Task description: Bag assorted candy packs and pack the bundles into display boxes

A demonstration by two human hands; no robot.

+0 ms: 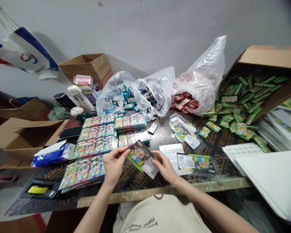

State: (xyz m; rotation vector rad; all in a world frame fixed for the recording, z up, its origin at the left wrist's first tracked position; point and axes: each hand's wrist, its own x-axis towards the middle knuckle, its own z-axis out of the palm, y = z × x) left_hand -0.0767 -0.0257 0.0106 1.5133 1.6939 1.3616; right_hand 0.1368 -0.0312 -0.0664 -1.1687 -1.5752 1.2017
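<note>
Between my hands, above the dark table, a flat printed plastic pouch [141, 158] with black and green artwork is held at a tilt. My left hand [116, 163] pinches its upper left edge between thumb and fingers. On the other side, my right hand [166, 166] grips the right edge, thumb on the pouch's face. A similar pouch [196, 163] lies to the right, partly over a white sheet [171, 152]. More pouches [185, 131] lie stacked behind it. Beside my left hand stand rows of packed small colourful boxes [87, 168].
Clear plastic bags hold blue boxes [126, 94], dark purple boxes [145, 90] and red boxes [185, 102]. Green boxes [240, 113] spill from a tipped carton [269, 58] on the right. White boards [271, 174] overhang the right front edge. A blue packet [52, 153] and phone [71, 132] lie left.
</note>
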